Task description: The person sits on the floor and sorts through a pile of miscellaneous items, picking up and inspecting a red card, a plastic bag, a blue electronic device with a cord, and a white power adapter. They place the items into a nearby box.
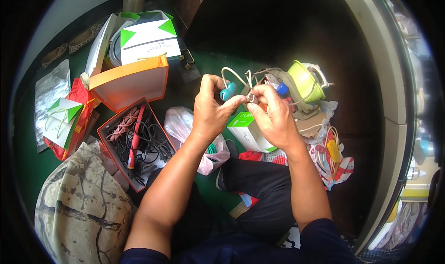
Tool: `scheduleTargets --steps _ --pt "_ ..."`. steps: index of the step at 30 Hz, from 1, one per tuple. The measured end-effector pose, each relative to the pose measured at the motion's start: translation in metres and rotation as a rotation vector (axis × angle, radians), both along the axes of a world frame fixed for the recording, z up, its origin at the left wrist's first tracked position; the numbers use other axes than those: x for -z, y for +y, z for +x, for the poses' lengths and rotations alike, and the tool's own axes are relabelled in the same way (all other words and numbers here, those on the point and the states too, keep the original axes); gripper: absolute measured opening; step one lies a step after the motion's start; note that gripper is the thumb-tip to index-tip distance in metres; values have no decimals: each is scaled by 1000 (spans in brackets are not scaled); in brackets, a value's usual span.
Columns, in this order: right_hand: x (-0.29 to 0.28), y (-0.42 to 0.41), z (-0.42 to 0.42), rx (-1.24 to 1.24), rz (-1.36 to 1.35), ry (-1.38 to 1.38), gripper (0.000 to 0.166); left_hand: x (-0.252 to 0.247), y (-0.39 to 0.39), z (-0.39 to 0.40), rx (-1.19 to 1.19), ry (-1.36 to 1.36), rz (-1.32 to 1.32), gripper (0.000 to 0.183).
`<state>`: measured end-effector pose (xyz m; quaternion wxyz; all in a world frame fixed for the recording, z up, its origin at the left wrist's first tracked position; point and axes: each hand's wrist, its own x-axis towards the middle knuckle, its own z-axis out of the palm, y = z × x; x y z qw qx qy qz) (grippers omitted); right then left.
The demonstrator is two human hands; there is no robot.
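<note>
A small teal device (228, 92) with a USB-type port sits in my left hand (213, 105), between thumb and fingers. From it a white cable (233, 72) arches up and over towards my right hand (274, 112). Thumb and fingers of that hand pinch a metal-ended USB plug (251, 97), and my left thumb reaches across to touch it. Just below the hands stands a white and green box (248, 131). An open orange box (135, 145) left of my forearm holds tangled black cables (153, 144) and a red stick-like tool (136, 137).
A lime-green tub (306, 81) tilts beyond my right hand. Bundled cables with a yellow piece (333, 151) lie at right. Paper gift bags (149, 37) stand back left, near a plastic bag (179, 121). A camouflage-patterned cloth item (81, 201) bulges at lower left; a pale cabinet edge (393, 138) runs along the right.
</note>
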<state>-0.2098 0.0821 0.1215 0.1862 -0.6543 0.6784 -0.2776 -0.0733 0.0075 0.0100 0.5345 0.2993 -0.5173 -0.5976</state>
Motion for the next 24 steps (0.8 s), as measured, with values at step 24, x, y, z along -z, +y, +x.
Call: scheduleTargets --steps 24 --pt "-3 0 -2 35 12 -66 19 1 -9 1 225 272 217 38"
